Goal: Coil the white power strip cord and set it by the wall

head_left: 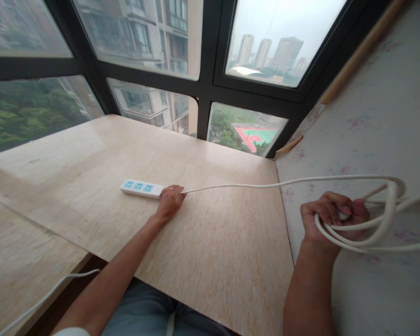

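Observation:
A white power strip (140, 187) with blue socket faces lies on the stone-patterned ledge. My left hand (171, 201) is closed around its right end, where the cord comes out. From there the white cord (238, 185) runs right, slightly raised toward the wall. Held up at the right, my right hand (331, 214) grips several loose loops of that cord. Something white shows between its fingers, too covered to make out. Part of the loops passes beyond the right edge of the view.
Dark-framed windows (206, 88) rise behind the ledge (203, 242). A flower-patterned wall (364, 140) borders it on the right, with peeling trim (290, 145) near the corner. Another white cable (56, 287) hangs over the lower left edge, near my forearm.

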A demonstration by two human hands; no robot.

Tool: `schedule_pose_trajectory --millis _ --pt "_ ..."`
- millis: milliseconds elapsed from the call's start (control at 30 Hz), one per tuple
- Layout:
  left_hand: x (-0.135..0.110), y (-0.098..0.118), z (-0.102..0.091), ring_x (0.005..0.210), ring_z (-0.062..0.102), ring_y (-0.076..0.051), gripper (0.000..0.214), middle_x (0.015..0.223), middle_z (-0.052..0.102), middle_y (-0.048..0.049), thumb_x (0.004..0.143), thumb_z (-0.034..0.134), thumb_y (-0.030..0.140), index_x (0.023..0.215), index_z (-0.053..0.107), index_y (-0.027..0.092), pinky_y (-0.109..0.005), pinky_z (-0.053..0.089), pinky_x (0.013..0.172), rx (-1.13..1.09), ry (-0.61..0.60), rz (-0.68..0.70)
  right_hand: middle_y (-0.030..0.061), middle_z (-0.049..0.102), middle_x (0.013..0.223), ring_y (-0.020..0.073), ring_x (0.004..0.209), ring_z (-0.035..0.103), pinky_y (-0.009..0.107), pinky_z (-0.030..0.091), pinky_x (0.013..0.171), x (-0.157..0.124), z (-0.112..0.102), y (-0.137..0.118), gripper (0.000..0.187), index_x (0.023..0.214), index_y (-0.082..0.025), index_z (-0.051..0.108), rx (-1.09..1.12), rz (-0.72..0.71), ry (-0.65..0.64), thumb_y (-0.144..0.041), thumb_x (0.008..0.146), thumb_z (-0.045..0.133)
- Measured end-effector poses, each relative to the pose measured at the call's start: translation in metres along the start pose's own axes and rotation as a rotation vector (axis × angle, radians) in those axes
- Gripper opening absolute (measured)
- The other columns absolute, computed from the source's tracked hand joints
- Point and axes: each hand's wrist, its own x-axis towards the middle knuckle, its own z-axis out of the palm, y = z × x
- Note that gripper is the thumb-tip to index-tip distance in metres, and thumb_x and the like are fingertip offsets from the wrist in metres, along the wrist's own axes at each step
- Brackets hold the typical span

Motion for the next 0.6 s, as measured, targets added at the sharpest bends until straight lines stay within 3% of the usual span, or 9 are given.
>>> schedule_pose_trajectory --millis 133,267,400,500,600 --pt "0.008 -0.003 -0.002 0.095 0.063 -0.022 0.035 0.097 0.07 -0.0092 0.092 0.045 0.044 0.097 0.067 0.018 -0.037 0.042 0.09 -0.13 -0.123 0.124 -0.0081 0.041 0.059 0.0061 0.035 0.029 0.023 0.026 0.031 -0.003 0.001 0.006 0.02 0.07 -0.025 0.041 0.163 0.03 0.02 -0.014 0.079 0.055" --pt "0.015 -0.006 -0.004 0.087 0.063 -0.021 0.041 0.087 0.07 -0.0083 0.093 0.04 0.046 0.082 0.069 0.019 -0.035 0.044 0.085 -0.108 -0.151 0.134 -0.0086 0.041 0.057 0.0054 0.034 0.03 0.021 0.029 0.031 0.003 -0.004 0.003 0.023 0.067 -0.024 0.038 0.002 0.025 0.048 -0.012 0.078 0.053" --pt "0.013 0.001 -0.001 0.1 0.063 -0.026 0.037 0.105 0.069 -0.0126 0.089 0.049 0.044 0.106 0.069 0.019 -0.042 0.045 0.09 0.001 -0.147 0.108 -0.0094 0.044 0.055 0.0032 0.034 0.033 0.016 0.033 0.033 0.011 -0.016 0.009 0.024 0.064 -0.022 0.037 -0.308 0.016 0.132 -0.011 0.073 0.057" --pt "0.011 0.02 0.003 0.113 0.058 -0.029 0.049 0.12 0.063 -0.0167 0.085 0.054 0.036 0.13 0.054 0.015 -0.045 0.044 0.097 0.035 -0.142 0.148 -0.0104 0.045 0.053 0.0009 0.032 0.035 0.013 0.035 0.035 0.01 -0.023 0.027 0.026 0.062 -0.02 0.038 -0.465 0.072 0.143 -0.012 0.071 0.061" --pt "0.015 0.048 0.011 0.121 0.053 -0.029 0.061 0.13 0.056 -0.0191 0.087 0.052 0.031 0.142 0.036 0.012 -0.046 0.041 0.101 -0.03 -0.129 0.189 -0.0109 0.044 0.05 0.0007 0.032 0.037 0.013 0.035 0.035 0.004 -0.023 0.051 0.03 0.059 -0.019 0.036 -0.586 0.163 0.147 -0.013 0.069 0.064"
